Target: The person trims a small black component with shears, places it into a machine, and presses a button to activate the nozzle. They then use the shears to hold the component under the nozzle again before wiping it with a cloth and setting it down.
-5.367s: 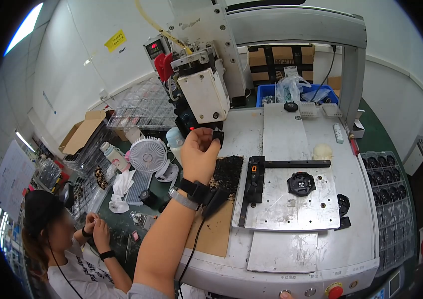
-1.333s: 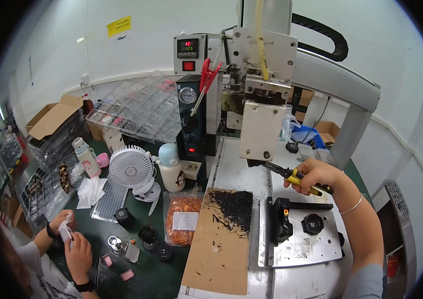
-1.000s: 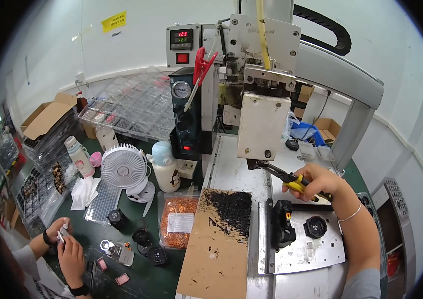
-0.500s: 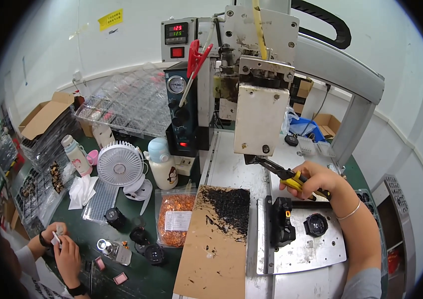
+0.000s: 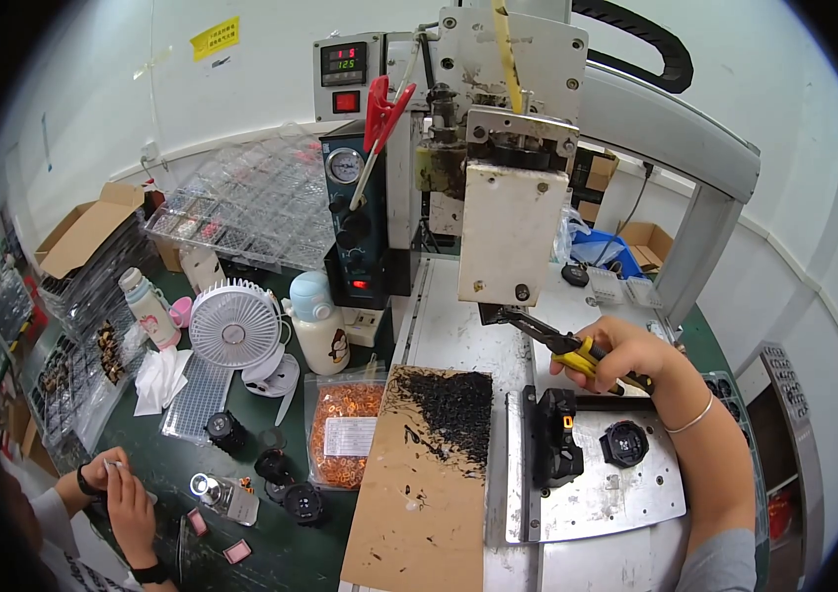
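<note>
- The right hand sits right of centre in the frame, fingers clamped round the yellow grips of a pair of pliers; the forearm runs down to the lower right edge, a thin bracelet at the wrist
- The pliers point up and left, their dark tips just under the lower edge of the pale plate on the machine head at top centre; whether they touch it cannot be told
- The left hand is out of the picture
- Below the right hand lies a metal fixture plate carrying a black clamp block and a round black part
- Left of that, at lower centre, a cardboard sheet bears a heap of black shavings
- On the green worktop at left stand a small white fan, a pale bottle and an orange-filled bag
- At the lower left corner another person's hands are held close together over small parts
</note>
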The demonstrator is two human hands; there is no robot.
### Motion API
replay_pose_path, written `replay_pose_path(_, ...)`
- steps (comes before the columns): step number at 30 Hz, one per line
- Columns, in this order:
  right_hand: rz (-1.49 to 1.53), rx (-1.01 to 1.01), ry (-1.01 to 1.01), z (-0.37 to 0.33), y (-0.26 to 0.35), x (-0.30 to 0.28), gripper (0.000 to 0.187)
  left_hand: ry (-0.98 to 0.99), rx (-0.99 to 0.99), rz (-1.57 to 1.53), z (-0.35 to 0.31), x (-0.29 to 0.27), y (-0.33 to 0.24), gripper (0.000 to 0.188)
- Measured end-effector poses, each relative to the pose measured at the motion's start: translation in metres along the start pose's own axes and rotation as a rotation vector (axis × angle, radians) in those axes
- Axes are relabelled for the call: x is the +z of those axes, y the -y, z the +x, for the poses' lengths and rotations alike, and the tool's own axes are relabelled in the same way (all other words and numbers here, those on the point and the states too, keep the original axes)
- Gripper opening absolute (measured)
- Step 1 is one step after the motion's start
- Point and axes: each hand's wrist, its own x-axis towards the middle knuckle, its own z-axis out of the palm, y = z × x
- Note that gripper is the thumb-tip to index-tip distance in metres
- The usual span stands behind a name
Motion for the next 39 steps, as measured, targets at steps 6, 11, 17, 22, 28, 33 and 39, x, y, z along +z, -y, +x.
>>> replay_pose_path(6,0.005,0.01,-0.005,-0.001,-0.002,-0.003,0.055,0.011,0.008,-0.014,0.0,0.002,0.003,0.019)
replay_pose_path(11,-0.004,-0.011,0.013,0.001,0.001,-0.001,0.055,0.022,-0.027,-0.057,-0.001,0.0,-0.004,0.019)
replay_pose_path(17,0.001,0.002,0.014,-0.001,-0.001,-0.002,0.056,0.0,0.003,0.001,-0.002,0.002,-0.001,0.018)
replay_pose_path(22,0.015,0.006,0.017,0.0,-0.003,-0.003,0.056,0.003,0.009,0.009,-0.001,0.002,0.001,0.018)
replay_pose_path(28,-0.005,-0.019,0.027,-0.007,0.006,0.004,0.057,-0.019,-0.001,0.032,-0.005,0.005,-0.011,0.018)
replay_pose_path(33,0.02,0.006,0.017,0.001,-0.004,-0.006,0.057,-0.319,-0.427,-0.499,-0.067,-0.045,0.08,0.021)
replay_pose_path(39,0.013,0.003,0.019,-0.004,-0.001,-0.003,0.058,-0.92,-1.237,-1.494,-0.205,-0.149,0.172,0.031)
